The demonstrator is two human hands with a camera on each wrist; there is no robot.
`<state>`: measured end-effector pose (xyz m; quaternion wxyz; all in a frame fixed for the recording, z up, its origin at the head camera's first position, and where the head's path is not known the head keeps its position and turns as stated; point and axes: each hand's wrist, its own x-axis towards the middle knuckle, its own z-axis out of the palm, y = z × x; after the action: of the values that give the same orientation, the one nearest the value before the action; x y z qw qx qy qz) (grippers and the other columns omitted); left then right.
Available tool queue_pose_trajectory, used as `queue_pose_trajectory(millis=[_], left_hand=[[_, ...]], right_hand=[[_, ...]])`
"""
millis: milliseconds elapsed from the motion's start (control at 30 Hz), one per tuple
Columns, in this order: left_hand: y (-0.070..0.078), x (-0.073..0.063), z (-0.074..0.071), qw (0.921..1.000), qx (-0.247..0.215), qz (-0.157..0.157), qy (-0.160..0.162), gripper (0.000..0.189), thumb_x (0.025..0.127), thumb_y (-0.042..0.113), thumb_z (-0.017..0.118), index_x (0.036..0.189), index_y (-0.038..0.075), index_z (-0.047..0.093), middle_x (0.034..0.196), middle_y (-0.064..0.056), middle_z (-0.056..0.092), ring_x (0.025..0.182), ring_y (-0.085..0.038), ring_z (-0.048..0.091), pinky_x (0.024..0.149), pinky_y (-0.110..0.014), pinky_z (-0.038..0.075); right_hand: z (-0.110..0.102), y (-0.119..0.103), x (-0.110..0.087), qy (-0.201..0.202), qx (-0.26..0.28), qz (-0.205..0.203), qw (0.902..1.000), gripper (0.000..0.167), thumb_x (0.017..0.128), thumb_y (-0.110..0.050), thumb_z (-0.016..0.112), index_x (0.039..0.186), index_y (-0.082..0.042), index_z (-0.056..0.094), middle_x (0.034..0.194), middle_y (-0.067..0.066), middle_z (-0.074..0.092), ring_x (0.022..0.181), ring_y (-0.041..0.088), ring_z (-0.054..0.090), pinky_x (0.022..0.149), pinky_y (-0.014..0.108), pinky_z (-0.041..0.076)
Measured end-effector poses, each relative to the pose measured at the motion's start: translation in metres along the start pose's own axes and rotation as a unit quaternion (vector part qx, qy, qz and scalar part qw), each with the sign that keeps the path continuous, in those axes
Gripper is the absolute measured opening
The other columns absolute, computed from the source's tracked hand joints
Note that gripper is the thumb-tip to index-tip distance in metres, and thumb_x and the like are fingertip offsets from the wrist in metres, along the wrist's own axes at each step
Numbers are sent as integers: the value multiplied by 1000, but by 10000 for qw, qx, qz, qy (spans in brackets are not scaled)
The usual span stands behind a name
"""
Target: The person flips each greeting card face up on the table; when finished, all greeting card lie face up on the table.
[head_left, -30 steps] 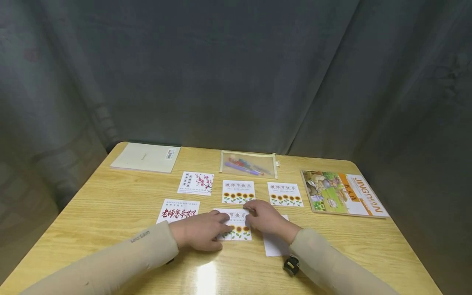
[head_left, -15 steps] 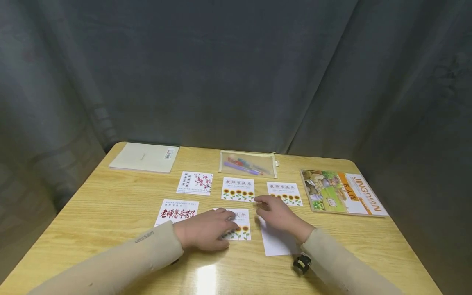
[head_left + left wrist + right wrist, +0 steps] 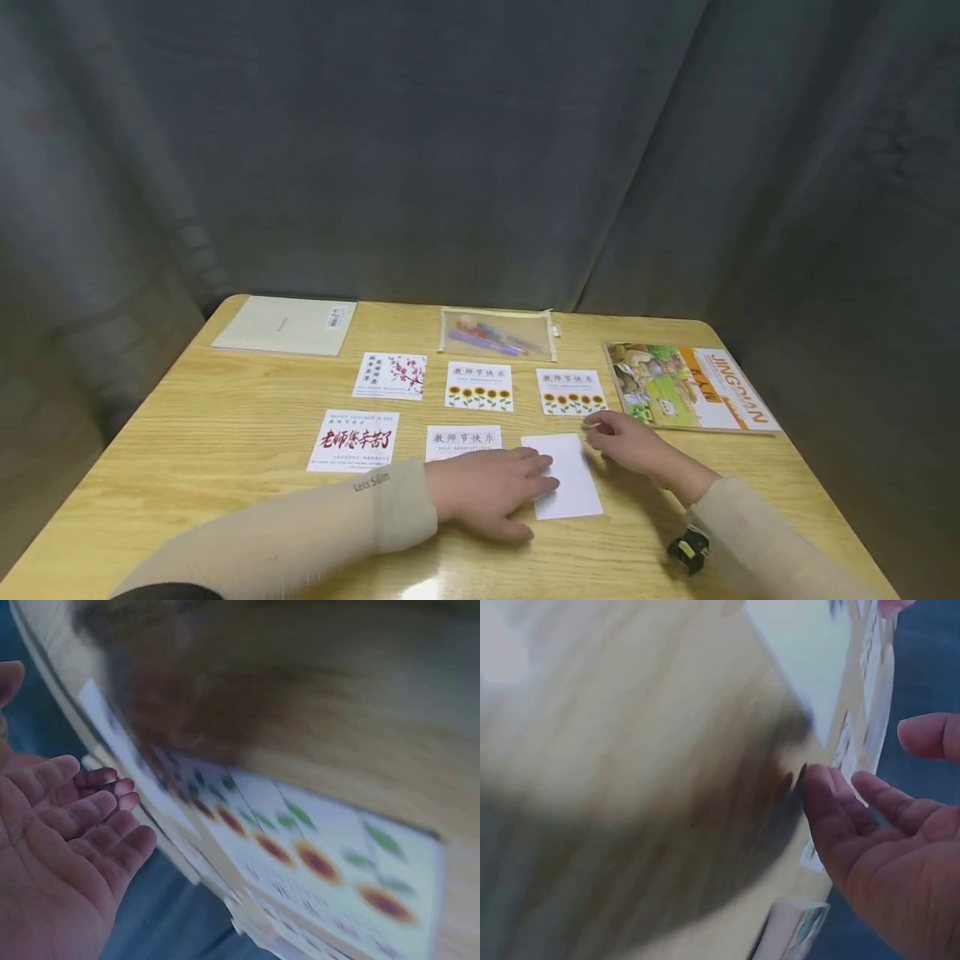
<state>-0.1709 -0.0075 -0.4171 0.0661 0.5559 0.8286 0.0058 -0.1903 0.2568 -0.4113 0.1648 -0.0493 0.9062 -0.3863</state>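
Note:
My left hand (image 3: 491, 490) reaches over the lower sunflower card (image 3: 461, 437), its spread fingertips overlapping the left side of a blank white card (image 3: 573, 483). In the left wrist view, the fingers (image 3: 97, 802) are extended with nothing between them, and the sunflower card (image 3: 315, 862) lies beyond. My right hand (image 3: 637, 447) hovers by the blank card's upper right corner, fingers slightly bent. The right wrist view shows its thumb (image 3: 928, 737) apart from the fingers, holding nothing. Two more sunflower cards (image 3: 478, 386) (image 3: 572, 392) lie in the row behind.
To the left are a card with red lettering (image 3: 354, 442) and a plum-blossom card (image 3: 390, 376). A pale notebook (image 3: 285, 325), a mesh pouch of pens (image 3: 497, 335) and an illustrated book (image 3: 693, 387) lie around the back of the wooden table (image 3: 187, 433).
The left hand has moved right from the lower sunflower card toward the blank card. The right hand has left the sunflower cards and shifted right, uncovering the blank card.

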Motion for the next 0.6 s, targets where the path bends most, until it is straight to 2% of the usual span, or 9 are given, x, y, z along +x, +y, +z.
queue_pose_trajectory(millis=[133, 300, 433, 600], left_hand=[[9, 11, 3, 9995, 203, 35, -225, 75, 98, 58, 58, 157, 15, 45, 162, -9, 39, 149, -22, 35, 120, -25, 25], [15, 18, 8, 9974, 376, -308, -538, 76, 98, 64, 53, 157, 16, 46, 163, -8, 38, 149, -24, 34, 120, -28, 27], [17, 22, 10, 9958, 514, -534, -536, 74, 99, 63, 54, 156, 16, 46, 162, -9, 38, 149, -24, 36, 120, -33, 30], [22, 24, 10, 9952, 490, -670, -517, 74, 98, 61, 57, 155, 15, 48, 161, -11, 39, 148, -25, 38, 119, -35, 32]], right_hand=[[-3, 7, -6, -97, 544, 194, 9983, 42, 99, -11, 59, 130, 17, 54, 104, 14, 68, 93, 24, 65, 81, 39, 56], [-3, 7, -9, -121, 853, 370, 9956, 39, 100, -10, 58, 127, 18, 55, 102, 12, 69, 90, 20, 65, 81, 36, 56], [0, 1, -8, -126, 860, 356, 9956, 38, 99, -10, 59, 126, 17, 56, 103, 14, 69, 91, 22, 67, 83, 38, 58], [6, -7, -6, -65, 913, 521, 9944, 35, 98, -9, 59, 124, 15, 58, 105, 17, 69, 92, 23, 68, 82, 39, 60]])
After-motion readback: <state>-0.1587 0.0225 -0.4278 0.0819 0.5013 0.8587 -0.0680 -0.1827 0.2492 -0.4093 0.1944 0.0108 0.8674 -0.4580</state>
